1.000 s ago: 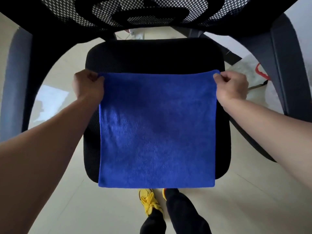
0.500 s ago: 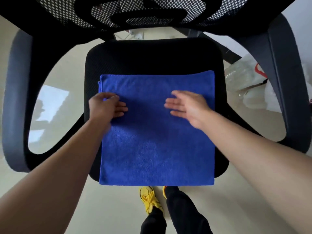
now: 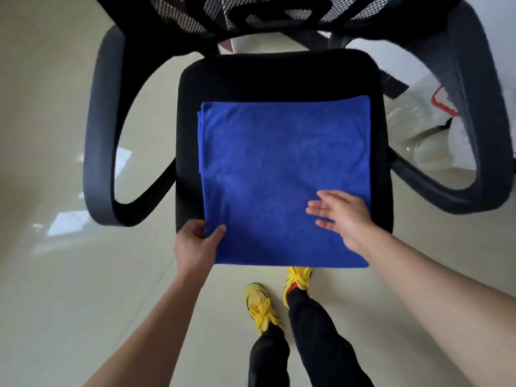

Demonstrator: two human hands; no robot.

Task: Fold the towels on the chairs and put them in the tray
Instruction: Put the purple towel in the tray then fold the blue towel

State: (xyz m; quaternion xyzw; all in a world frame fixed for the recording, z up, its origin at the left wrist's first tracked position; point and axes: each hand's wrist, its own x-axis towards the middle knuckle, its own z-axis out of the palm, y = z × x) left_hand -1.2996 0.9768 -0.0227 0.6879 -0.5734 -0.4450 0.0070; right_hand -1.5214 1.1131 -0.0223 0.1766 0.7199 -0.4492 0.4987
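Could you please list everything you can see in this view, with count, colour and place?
towel: one, blue, flat on the chair seat, near edge overhanging the front
chair: one, black, mesh back, two armrests, in front of the person
bag: one, white with a red mark, on the floor at right
floor: one, pale and glossy, all around
shoes: two, yellow, on the floor below the towel
trousers: one pair, black, bottom centre
left hand: one, pinches the towel's near left corner
right hand: one, fingers straight, over the towel's near right part
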